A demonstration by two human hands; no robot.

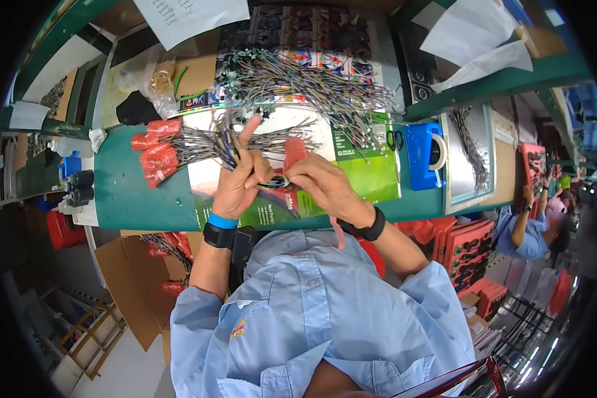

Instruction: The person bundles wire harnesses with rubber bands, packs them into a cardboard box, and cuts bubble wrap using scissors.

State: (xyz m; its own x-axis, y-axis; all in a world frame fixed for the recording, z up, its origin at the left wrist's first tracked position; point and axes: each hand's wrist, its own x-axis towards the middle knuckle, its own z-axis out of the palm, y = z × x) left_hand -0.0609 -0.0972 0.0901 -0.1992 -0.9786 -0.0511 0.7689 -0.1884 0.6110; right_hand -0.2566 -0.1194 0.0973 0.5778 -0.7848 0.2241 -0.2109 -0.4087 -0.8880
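Observation:
My left hand point(240, 180) is closed around a bundle of thin cables point(227, 142), its index finger pointing up. Beside it, my right hand point(326, 188) pinches at the lower part of the same bundle, fingertips pressed together. A red plastic strip point(294, 151) stands up behind the right fingers, and a pinkish strip point(337, 232) hangs below that hand. I cannot make out whether they are one piece. On the bench behind my hands lie more loose cables point(282, 137). To the left are cable bundles with their ends wrapped in red plastic point(159, 164).
A large heap of cables point(298, 79) covers the back of the bench point(139, 205). At right are black scissors point(395, 139) and a blue tape dispenser point(423, 156). An open cardboard box point(129, 282) stands below left. Another person point(527, 232) works at far right.

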